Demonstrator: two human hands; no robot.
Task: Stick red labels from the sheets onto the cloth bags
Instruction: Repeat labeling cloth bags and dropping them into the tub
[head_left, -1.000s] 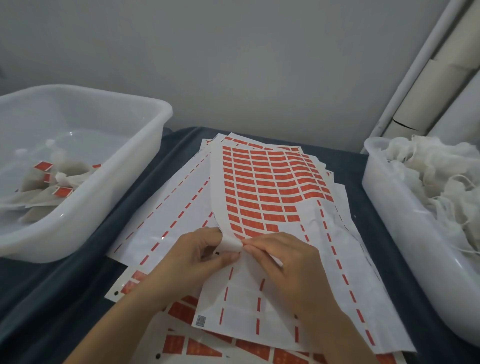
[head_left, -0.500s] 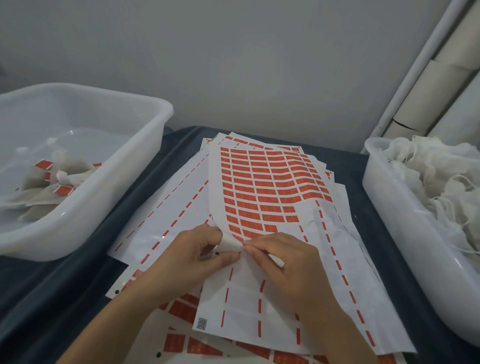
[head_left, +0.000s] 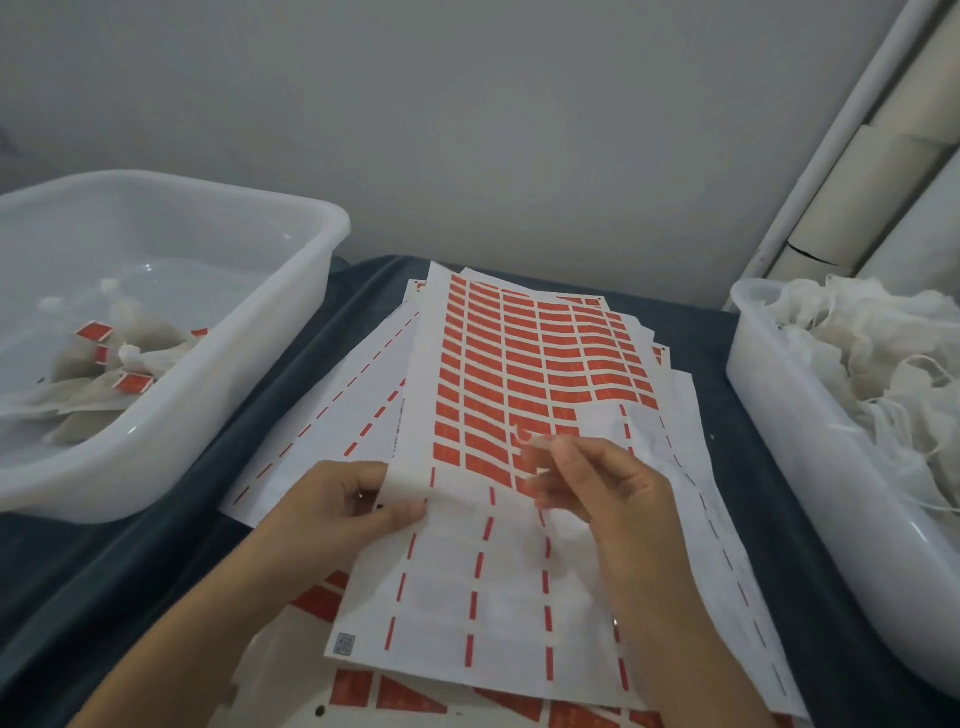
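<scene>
**Peeling a red label off the top sheet**

Holding the top sheet (head_left: 483, 571) by its left edge, the left hand (head_left: 343, 514) pinches the paper between thumb and fingers, which keeps the sheet steady. The right hand (head_left: 597, 488) is raised just above the sheet, a little apart from the left hand, with its fingertips (head_left: 540, 452) brought together near the lowest row of red labels (head_left: 519, 374). This hand is blurred, so I cannot tell for sure if a label is already between the fingers; something thin and reddish seems to be there.

I judge that the step in hand is the lifting of one label from the sheet. The part of the sheet under and near the hands is already stripped, with only red dashes left; the full rows are beyond the hands.

The next move calls for a cloth bag. The loose white cloth bags (head_left: 872, 364) are in the tub (head_left: 779, 415) to the right of the right hand, well apart from it. The left hand must let go of the sheet to take one, and the sticky label could fold on itself meanwhile.

To the left of the left hand stands another tub (head_left: 270, 332) with bags that already have labels (head_left: 119, 374). More sheets (head_left: 322, 415) lie under the top one, on a dark cloth (head_left: 171, 561). Nothing seems to block the way to either tub.
</scene>
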